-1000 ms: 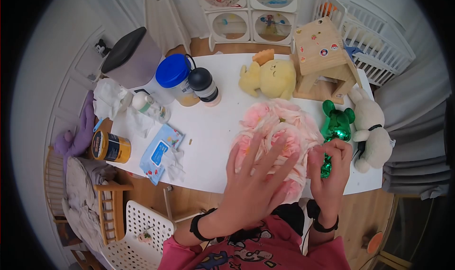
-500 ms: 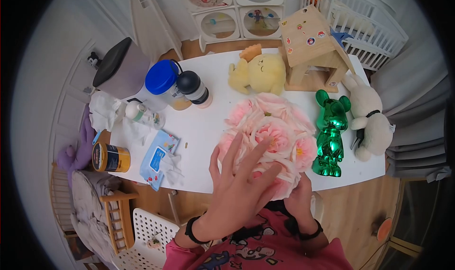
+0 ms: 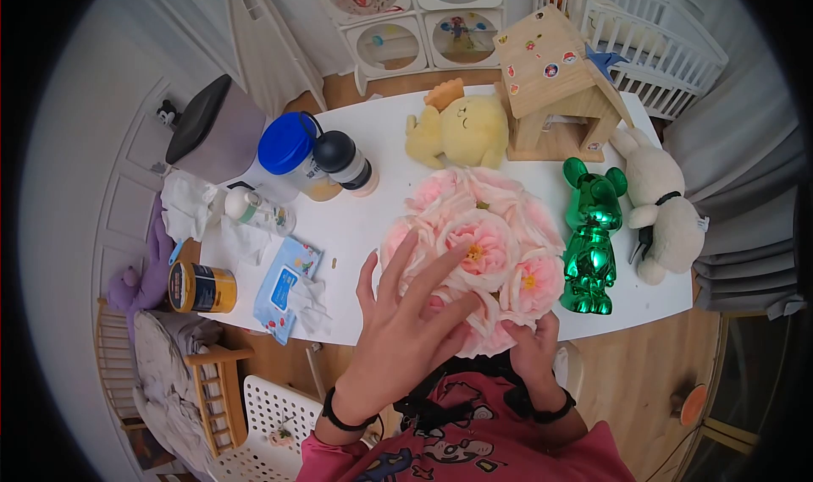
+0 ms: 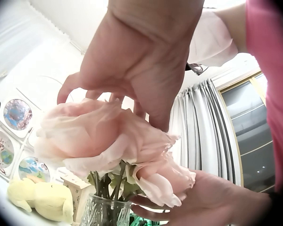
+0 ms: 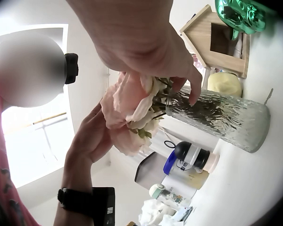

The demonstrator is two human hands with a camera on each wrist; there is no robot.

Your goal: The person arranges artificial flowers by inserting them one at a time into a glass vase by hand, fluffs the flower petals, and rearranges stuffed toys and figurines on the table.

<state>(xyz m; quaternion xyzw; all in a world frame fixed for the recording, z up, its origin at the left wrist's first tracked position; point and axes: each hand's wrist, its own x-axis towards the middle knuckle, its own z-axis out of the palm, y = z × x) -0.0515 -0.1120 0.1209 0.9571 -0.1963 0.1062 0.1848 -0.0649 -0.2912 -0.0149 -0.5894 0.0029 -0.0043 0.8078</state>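
Observation:
Pink roses (image 3: 478, 249) (image 4: 99, 132) fill a clear ribbed glass vase (image 4: 106, 209) (image 5: 226, 117) that stands upright on the white table. My left hand (image 3: 402, 338) (image 4: 141, 61) lies spread over the near left blooms, its fingers apart and touching petals. Below the near right blooms, my right hand (image 3: 538, 355) (image 5: 146, 42) has its bent fingers around the vase neck; the petals hide part of that hand in the head view. A shiny green bear figure (image 3: 591, 245) stands just right of the roses.
A yellow plush (image 3: 470, 131), wooden house (image 3: 550, 76) and white plush (image 3: 665, 203) line the far and right sides. Leftward are a black-topped bottle (image 3: 343, 160), blue-lidded tub (image 3: 288, 143), wipes pack (image 3: 288, 283), crumpled tissues (image 3: 190, 203) and yellow jar (image 3: 203, 287).
My right hand has come down and left from beside the green bear to the vase neck. My left hand stays on the roses, a little further left. The roses appear slightly turned.

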